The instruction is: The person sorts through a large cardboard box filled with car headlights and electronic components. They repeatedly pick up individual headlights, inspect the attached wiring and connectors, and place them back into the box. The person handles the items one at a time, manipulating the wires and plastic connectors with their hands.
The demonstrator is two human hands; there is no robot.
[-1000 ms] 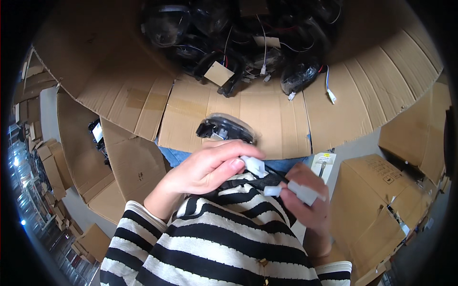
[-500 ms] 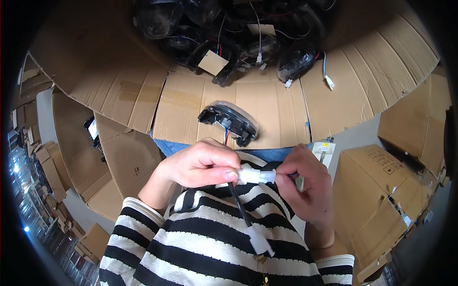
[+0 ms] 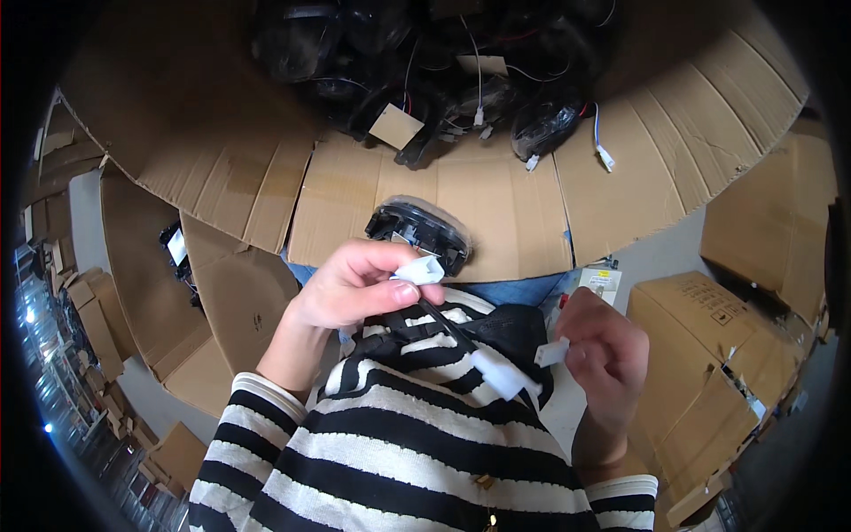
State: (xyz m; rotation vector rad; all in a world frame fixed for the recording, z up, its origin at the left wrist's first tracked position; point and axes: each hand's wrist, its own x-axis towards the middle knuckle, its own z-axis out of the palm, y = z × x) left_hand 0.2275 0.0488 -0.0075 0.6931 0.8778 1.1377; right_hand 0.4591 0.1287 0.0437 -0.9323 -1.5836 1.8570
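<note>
My left hand (image 3: 350,288) pinches a white plug connector (image 3: 420,269) between thumb and fingers, its hollow end turned to the right. Off to the right, my right hand (image 3: 607,350) grips a smaller white connector (image 3: 551,353), well apart from the first. Between and below them, another white connector (image 3: 503,374) dangles on a black cable (image 3: 448,326) that runs down from beneath my left hand. Just beyond my left hand, a black lamp unit (image 3: 421,232) with a transparent cover lies on a cardboard flap (image 3: 514,226); my fingers hide its wires.
A large carton at the far side holds several dark lamp units (image 3: 381,53) in clear bags, with wires and a beige tag (image 3: 395,126). Cartons stand at the left (image 3: 235,301) and the right (image 3: 709,328). A pale device (image 3: 605,279) stands behind my right hand.
The two white connectors, joined between my hands before, are now apart. My right hand has moved right with one; my left has lifted the other slightly. The dangling connector has swung up and right.
</note>
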